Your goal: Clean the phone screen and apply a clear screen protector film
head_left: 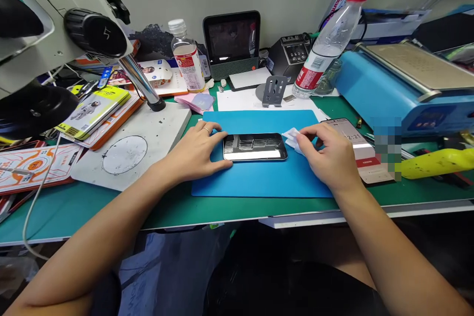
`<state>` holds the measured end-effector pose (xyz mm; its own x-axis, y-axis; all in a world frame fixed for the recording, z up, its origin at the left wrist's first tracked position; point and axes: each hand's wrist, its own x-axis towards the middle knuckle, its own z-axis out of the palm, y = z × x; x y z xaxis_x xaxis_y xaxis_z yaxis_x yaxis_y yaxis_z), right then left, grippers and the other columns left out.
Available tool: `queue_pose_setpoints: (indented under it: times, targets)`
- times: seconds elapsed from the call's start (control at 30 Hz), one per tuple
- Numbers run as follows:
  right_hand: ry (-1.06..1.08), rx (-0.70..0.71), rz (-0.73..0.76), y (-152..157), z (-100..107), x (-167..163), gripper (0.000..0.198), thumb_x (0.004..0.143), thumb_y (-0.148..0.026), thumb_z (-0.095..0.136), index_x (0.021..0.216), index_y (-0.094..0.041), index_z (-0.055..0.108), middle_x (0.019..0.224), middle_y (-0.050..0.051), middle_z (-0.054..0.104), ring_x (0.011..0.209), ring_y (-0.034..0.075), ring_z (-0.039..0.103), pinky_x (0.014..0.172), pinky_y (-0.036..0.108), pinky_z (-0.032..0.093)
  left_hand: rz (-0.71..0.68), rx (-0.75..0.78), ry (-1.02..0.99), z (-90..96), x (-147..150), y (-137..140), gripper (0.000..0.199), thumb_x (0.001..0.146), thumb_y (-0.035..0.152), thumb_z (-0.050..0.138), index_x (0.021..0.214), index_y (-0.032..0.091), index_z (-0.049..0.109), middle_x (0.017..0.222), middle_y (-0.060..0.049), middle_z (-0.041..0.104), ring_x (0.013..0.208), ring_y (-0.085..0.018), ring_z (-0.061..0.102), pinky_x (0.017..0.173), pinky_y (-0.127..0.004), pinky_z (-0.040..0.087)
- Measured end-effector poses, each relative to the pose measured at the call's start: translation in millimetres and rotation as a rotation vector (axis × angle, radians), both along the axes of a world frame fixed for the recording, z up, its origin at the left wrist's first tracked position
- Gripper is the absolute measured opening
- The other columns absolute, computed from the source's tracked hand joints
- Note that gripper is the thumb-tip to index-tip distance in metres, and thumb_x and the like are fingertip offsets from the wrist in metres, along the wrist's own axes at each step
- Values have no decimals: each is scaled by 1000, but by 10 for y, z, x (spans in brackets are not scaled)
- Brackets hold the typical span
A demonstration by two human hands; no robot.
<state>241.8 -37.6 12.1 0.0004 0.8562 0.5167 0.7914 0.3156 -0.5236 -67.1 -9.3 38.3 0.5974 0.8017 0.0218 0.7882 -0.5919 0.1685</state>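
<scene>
A dark smartphone [255, 147] lies flat on a blue mat [259, 182], its glossy screen showing streaky reflections. My left hand [196, 152] grips its left end, thumb at the near corner and index finger at the far corner. Between the thumb and fingers of my right hand [329, 153] is a crumpled white wipe [292, 139], close to the phone's right end. Another phone [361, 150] with a lit screen lies beyond my right hand, partly covered by it.
A microscope stand [138, 79] rises at left over its grey base [163, 133]. A red-capped bottle [326, 44] leans at the back right beside a blue machine [400, 94]. A metal phone holder [274, 91] stands behind the mat. A yellow-green handle [439, 163] lies at right.
</scene>
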Motion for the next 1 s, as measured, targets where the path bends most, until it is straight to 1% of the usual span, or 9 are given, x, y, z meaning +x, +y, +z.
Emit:
queue_pose_setpoints:
  times: [0.07, 0.2, 0.27, 0.37, 0.5, 0.6, 0.7, 0.83, 1.0]
  targets:
    - [-14, 21, -34, -9, 6, -9, 11, 95, -29, 60, 87, -25, 66, 88, 6, 70, 85, 25, 65, 65, 36, 47, 1, 1, -16, -30, 17, -3, 71, 90, 61, 62, 143, 14, 57, 145, -18, 54, 131, -38, 48, 115, -55, 41]
    - [-33, -71, -44, -5, 2, -11, 16, 94, -26, 55, 99, -24, 70, 99, 10, 71, 92, 29, 66, 71, 40, 51, 31, 12, -80, -113, 86, -18, 77, 88, 66, 63, 145, 14, 54, 142, -18, 56, 130, -39, 49, 113, -57, 43]
    - [-35, -103, -44, 7, -19, -6, 26, 92, -23, 53, 111, -23, 71, 106, 12, 72, 95, 29, 67, 73, 42, 52, 27, 13, -120, -135, 115, -23, 76, 87, 67, 64, 143, 16, 55, 140, -17, 57, 128, -38, 50, 111, -56, 44]
    - [-22, -87, -73, 12, -41, -3, 41, 89, -19, 51, 128, -20, 65, 106, 11, 72, 86, 26, 66, 70, 40, 53, 12, -3, -180, -130, 130, -25, 69, 88, 65, 65, 138, 17, 59, 136, -15, 60, 124, -36, 53, 110, -55, 46]
    - [-35, 7, -87, -20, -11, -23, 30, 90, -18, 51, 115, -19, 68, 101, 11, 70, 83, 26, 64, 70, 39, 51, 44, -24, -224, -125, 126, -19, 72, 88, 61, 66, 142, 15, 56, 135, -15, 63, 125, -36, 52, 109, -55, 46]
    - [-35, -21, -14, -37, 10, -43, 21, 94, -23, 51, 104, -20, 70, 94, 9, 68, 79, 24, 63, 71, 39, 51, 50, -58, -230, -148, 129, -15, 79, 88, 56, 70, 151, 14, 47, 141, -16, 62, 128, -37, 50, 110, -56, 45]
    - [-38, -112, 73, -29, 1, -55, 21, 97, -27, 52, 106, -20, 70, 93, 8, 67, 80, 23, 64, 73, 38, 52, 42, -107, -285, -160, 137, -17, 69, 89, 49, 74, 148, 23, 52, 138, -10, 64, 125, -34, 52, 109, -53, 47]
    - [-67, -135, 84, -21, -16, -64, 22, 98, -30, 53, 109, -22, 70, 98, 9, 69, 91, 27, 67, 79, 40, 53, 45, -101, -348, -150, 153, -42, 57, 88, 41, 76, 141, 29, 59, 132, -8, 61, 123, -31, 54, 108, -50, 48]
    - [-61, -117, 132, -29, -7, -62, 20, 98, -31, 55, 109, -22, 69, 97, 9, 70, 96, 28, 67, 88, 43, 52, -1, -114, -411, -164, 171, -80, 64, 89, 33, 73, 147, 29, 47, 139, -9, 48, 119, -27, 58, 104, -46, 53]
